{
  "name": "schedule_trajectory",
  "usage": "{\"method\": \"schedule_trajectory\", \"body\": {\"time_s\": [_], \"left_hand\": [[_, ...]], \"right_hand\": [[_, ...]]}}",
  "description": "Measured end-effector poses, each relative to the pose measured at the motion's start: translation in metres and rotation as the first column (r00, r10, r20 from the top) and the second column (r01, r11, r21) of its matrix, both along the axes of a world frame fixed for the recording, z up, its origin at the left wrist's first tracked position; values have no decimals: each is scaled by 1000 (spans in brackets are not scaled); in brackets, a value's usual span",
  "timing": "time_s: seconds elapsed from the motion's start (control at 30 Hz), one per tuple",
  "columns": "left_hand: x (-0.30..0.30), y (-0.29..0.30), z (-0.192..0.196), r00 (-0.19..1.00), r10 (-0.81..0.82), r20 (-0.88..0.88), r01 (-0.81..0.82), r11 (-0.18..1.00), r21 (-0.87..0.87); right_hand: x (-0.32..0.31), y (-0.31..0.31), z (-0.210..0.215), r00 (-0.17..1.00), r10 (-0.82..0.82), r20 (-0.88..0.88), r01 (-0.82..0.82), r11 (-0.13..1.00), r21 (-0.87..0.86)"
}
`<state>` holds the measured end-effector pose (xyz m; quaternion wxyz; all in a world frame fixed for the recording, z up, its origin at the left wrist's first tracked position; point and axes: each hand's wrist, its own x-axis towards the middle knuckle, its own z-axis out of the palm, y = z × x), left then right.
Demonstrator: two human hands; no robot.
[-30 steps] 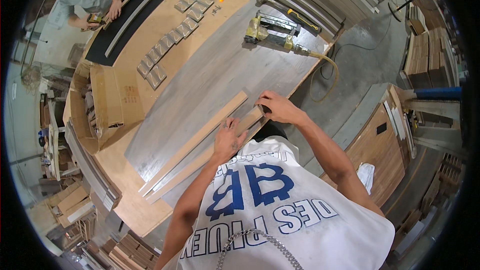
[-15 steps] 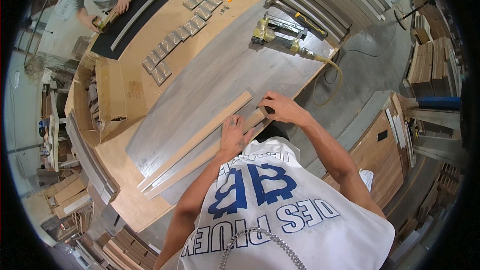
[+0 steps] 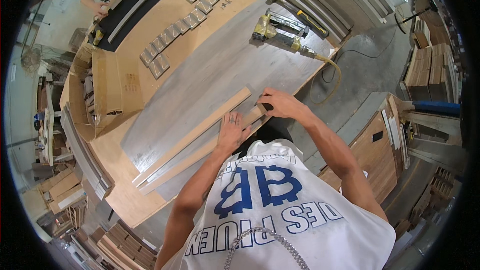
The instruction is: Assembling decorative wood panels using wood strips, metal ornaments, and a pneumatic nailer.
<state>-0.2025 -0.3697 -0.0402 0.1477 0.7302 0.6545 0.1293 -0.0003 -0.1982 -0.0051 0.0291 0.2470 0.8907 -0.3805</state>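
A slim wooden strip (image 3: 182, 168) lies slantwise along the near edge of a grey wood-grain panel (image 3: 200, 87). My left hand (image 3: 232, 132) rests on this strip toward its right end, fingers stretched out across it. At that right end, my right hand (image 3: 282, 105) has its fingers bent down and closed on the strip's tip; the fingertips are partly hidden. A second wooden strip (image 3: 200, 130) lies just beyond, nearly parallel, and neither hand grips it. The two strips come close together at their left ends.
A nail gun (image 3: 280, 33) with a hose and a hammer (image 3: 298, 12) lie on the panel's far right. Grey metal-looking pieces (image 3: 173, 35) form a row beyond. An open cardboard box (image 3: 115, 90) stands left. A co-worker's arm (image 3: 94, 6) is at the far left.
My hands stay almost in place on the near strip. The co-worker's hands have shifted up and away from the yellow-and-black object at the table's far left. The whole view has tilted slightly.
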Motion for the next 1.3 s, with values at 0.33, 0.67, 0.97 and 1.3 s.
{"method": "schedule_trajectory", "body": {"time_s": [0.33, 0.67, 0.97, 1.3], "left_hand": [[1, 1, -1, 1000, -28, 9, 27, 999, 43], [35, 33, 18, 979, 95, 183, -82, 994, -77], [49, 50, 1, 963, 89, 253, -53, 988, -143], [55, 50, 1, 950, 137, 279, -137, 990, -20]], "right_hand": [[3, -4, -9, 1000, -18, -20, 19, 998, 55], [29, -79, -36, 649, -760, -35, 585, 527, -616], [16, -73, -14, 682, -731, 14, 592, 541, -597], [20, -67, -16, 703, -707, -75, 528, 590, -610]]}}
